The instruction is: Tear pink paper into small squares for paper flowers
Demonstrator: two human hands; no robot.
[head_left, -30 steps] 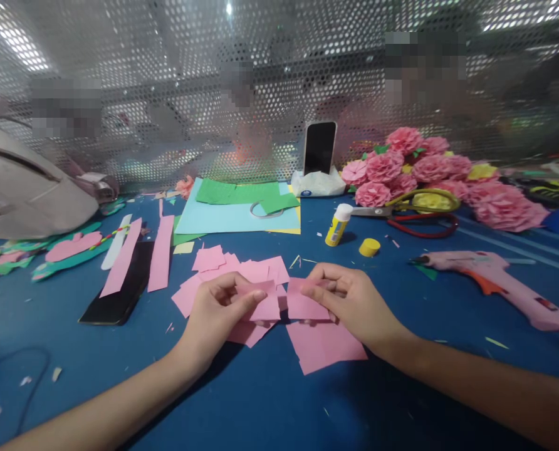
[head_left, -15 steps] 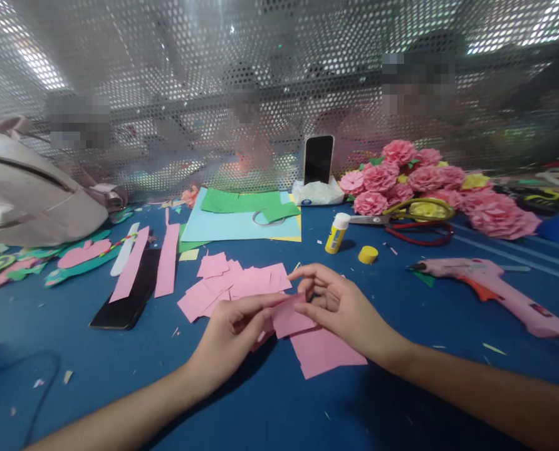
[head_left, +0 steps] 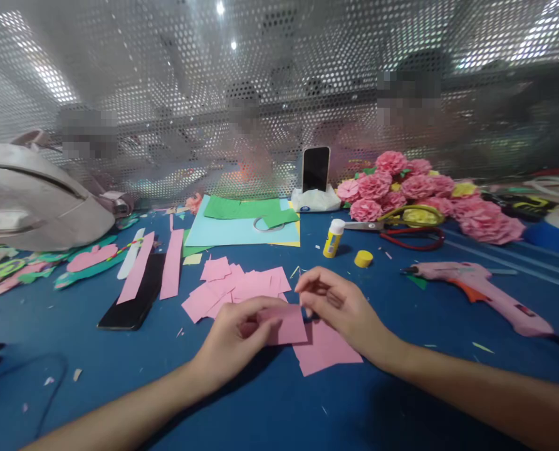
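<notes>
A small piece of pink paper is pinched in my left hand, the thumb in front and the fingers behind. My right hand is just beyond the paper's right edge. Its fingers are loosely curled and apart, and I make out nothing in them. Below my hands, larger pink paper lies on the blue table. Behind my left hand, a loose pile of cut pink paper pieces is spread out.
A glue stick, its yellow cap, scissors and a pink glue gun lie to the right. Pink paper flowers stand behind them. At left are a dark phone, pink strips and a bag.
My right hand has let go of the small pink paper and moved slightly off its edge. My left hand keeps hold of the piece, now turned flatter toward me. The view has shifted a little.
</notes>
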